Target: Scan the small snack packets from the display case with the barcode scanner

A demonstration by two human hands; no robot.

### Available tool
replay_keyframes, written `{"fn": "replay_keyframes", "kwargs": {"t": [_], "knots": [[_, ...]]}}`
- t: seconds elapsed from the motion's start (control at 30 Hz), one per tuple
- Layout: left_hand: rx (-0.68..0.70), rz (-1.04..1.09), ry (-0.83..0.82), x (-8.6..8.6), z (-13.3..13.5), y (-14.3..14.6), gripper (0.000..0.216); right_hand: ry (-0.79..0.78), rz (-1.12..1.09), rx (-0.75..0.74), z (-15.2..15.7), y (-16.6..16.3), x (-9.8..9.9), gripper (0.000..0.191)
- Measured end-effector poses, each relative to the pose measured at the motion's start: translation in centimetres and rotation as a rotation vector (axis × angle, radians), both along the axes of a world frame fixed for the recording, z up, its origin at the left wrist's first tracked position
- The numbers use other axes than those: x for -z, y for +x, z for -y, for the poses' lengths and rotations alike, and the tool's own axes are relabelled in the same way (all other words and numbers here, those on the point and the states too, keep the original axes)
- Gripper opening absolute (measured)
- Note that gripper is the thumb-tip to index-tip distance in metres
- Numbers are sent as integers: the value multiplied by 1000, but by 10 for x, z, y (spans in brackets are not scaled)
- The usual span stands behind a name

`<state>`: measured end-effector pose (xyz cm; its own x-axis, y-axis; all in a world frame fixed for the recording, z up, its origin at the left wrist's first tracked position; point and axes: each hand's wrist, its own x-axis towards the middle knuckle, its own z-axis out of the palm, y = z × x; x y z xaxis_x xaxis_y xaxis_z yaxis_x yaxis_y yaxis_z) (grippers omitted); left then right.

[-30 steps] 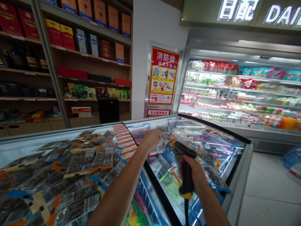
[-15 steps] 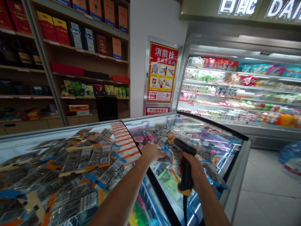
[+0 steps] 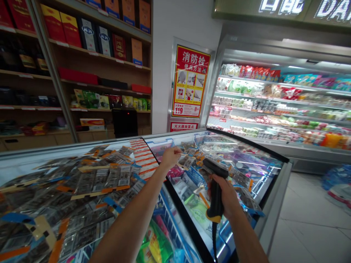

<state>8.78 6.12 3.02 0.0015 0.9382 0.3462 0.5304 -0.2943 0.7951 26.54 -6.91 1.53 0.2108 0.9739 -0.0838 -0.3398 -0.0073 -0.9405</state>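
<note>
My right hand (image 3: 226, 193) is wrapped round the grip of a black and yellow handheld barcode scanner (image 3: 216, 190), its cord hanging down. Ahead and to its left, my left hand (image 3: 170, 157) reaches over the chest freezer, fingers pinched together; what they hold is too small or hidden to name. Close by its fingertips lies a clear snack packet (image 3: 188, 160). More dark packets with orange and blue edges, some showing barcodes, make a large pile (image 3: 93, 182) on the glass to the left. Others lie around the scanner (image 3: 242, 179).
The freezer's black divider (image 3: 182, 206) runs between my arms; blue baskets (image 3: 196, 177) and colourful bags show inside. Price labels (image 3: 144, 157) line the glass. Shelves of boxes (image 3: 104, 64) stand behind left, a lit chiller (image 3: 274, 106) behind right, wrapped bottles (image 3: 338, 182) on the floor.
My left hand has moved up and left, away from the scanner; the packet under its fingers no longer shows there, and a blue basket is uncovered. The scanner stays nearly in place.
</note>
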Motion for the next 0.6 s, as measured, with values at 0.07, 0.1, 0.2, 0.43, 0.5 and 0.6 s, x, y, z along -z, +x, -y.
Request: {"fn": "replay_keyframes", "kwargs": {"t": [0.07,0.1,0.2,0.43,0.5,0.6], "knots": [[36,-81,7,13,-2,4,17,15,5,-2,0,-1,0,27],[48,-121,10,20,-2,5,21,17,7,0,0,-2,0,27],[77,-280,43,35,-3,5,46,-1,4,2,0,-2,1,26],[64,-584,31,30,5,0,23,-3,23,-11,-2,-1,2,27],[15,-531,52,22,7,2,20,-5,28,-17,-1,-1,3,28],[-60,-307,144,12,3,2,23,-12,3,-25,0,0,3,29]]}}
